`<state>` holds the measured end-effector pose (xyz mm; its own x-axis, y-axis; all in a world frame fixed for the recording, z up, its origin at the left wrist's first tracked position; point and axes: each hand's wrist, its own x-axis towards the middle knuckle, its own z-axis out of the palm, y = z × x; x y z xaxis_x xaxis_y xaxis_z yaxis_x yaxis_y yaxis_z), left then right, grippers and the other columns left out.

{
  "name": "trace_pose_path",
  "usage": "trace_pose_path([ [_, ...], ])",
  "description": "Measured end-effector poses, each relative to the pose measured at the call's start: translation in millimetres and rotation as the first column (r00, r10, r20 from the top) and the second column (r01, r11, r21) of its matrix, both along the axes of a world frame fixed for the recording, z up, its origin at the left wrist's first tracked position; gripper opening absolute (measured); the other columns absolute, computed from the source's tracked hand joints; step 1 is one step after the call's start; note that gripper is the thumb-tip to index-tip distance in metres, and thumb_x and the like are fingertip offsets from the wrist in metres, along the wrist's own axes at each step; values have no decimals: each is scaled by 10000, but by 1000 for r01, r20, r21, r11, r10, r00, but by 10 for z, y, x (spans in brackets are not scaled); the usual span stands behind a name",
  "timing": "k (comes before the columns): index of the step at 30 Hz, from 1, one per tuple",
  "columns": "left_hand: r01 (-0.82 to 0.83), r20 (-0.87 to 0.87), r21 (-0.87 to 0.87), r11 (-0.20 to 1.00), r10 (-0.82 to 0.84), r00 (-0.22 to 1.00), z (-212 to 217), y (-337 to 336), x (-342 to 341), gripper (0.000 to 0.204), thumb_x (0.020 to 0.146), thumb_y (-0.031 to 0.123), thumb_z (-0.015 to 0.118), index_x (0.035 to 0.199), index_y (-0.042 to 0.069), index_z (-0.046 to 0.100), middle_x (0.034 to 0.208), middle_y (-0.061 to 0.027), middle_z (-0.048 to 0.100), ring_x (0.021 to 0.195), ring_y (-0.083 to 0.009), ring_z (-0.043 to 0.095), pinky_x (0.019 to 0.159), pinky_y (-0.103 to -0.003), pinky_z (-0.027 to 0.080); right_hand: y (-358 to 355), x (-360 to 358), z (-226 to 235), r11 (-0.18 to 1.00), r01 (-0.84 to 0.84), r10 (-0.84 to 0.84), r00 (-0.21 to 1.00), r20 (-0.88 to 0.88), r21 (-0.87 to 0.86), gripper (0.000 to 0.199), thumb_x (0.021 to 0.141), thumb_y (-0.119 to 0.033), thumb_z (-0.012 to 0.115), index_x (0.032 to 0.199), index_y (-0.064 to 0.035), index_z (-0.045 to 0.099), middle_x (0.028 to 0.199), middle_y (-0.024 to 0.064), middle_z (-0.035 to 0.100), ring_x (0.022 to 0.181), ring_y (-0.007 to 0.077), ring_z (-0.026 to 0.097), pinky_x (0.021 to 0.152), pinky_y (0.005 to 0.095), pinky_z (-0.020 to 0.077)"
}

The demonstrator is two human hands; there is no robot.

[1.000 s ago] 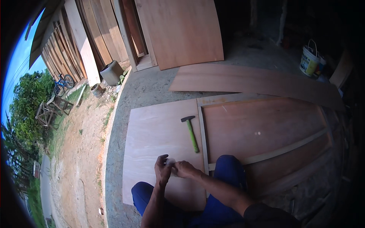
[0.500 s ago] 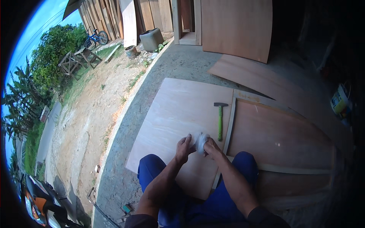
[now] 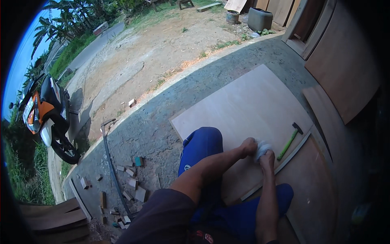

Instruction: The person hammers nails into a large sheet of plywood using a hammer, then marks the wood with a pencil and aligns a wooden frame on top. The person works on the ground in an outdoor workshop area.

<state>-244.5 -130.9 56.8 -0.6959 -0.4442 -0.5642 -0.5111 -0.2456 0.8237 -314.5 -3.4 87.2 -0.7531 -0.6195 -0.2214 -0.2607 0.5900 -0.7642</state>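
Observation:
Just above the plywood sheet [image 3: 243, 101], a small whitish, see-through plastic bag [image 3: 263, 148] is bunched between my hands; what it contains I cannot make out. My left hand [image 3: 248, 147] is closed at its left side. From the lower right, my right hand [image 3: 267, 158] grips it with curled fingers. A hammer [image 3: 289, 143] with a bright green handle and dark head lies on the sheet, right of my hands, close to a pale wooden frame strip [image 3: 294, 153]. My knees in blue trousers [image 3: 206, 146] flank the work.
Several wood offcuts [image 3: 133, 184] litter the concrete floor [image 3: 152, 136] at left, beside a long thin bow-like saw [image 3: 110, 162]. An orange and black motorbike [image 3: 46, 112] stands outside at far left. More plywood [image 3: 345, 69] leans at the right.
My view has swung left, bringing the motorbike and offcuts further into sight. Both hands remain on the plastic bag, with the left now closed more tightly. The hammer still lies on the sheet.

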Motion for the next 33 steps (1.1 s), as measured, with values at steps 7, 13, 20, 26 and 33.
trace_pose_path([
  [7, 108, 255, -250, 962, -42, 966, 2, -82, -34, 349, 854, 190, 623, 1131, -20, 650, 1189, -264, 667, 1120, -392, 649, 915, -440, 517, -19, -27, 4, 998, -39, 26, 961, -274, -41, 145, 830, -113, 601, 855, 4, 684, 813, 267, 644, 761, 410, 679, 688, 450, 506],
  [13, 77, 259, -361, 929, 21, 966, 24, -201, 40, 332, 888, 148, 530, 1173, -15, 584, 1196, -304, 640, 1165, -447, 610, 986, -495, 479, -22, -112, 84, 950, 186, -94, 936, 340, -249, 184, 931, -103, 681, 1042, 39, 719, 819, 94, 730, 687, 142, 697, 611, 279, 568],
  [20, 262, 381, -495, 829, -64, 922, 239, -276, 196, 435, 852, 141, 560, 1278, 52, 557, 1203, -266, 658, 1165, -427, 620, 987, -487, 487, 224, -486, 59, 823, 482, -134, 678, 722, -300, 149, 938, -88, 684, 1064, -10, 673, 881, 51, 696, 776, 127, 689, 670, 232, 588],
  [26, 505, 372, -593, 627, -343, 863, 423, -103, 267, 324, 836, 152, 566, 1108, 97, 733, 1188, -193, 683, 1110, -387, 649, 962, -476, 510, -88, -827, -181, 814, 525, -297, 743, 600, -247, 197, 943, -65, 636, 1105, 40, 677, 898, 107, 719, 776, 166, 713, 666, 267, 601],
  [33, 333, 200, -687, 645, -274, 941, 314, -89, 233, 319, 866, 141, 534, 1102, 81, 741, 1136, -196, 702, 1074, -371, 666, 953, -459, 516, -251, -859, -107, 892, 400, -298, 870, 393, -212, 229, 930, -82, 640, 1134, 9, 689, 934, 98, 730, 746, 150, 709, 600, 263, 572],
])
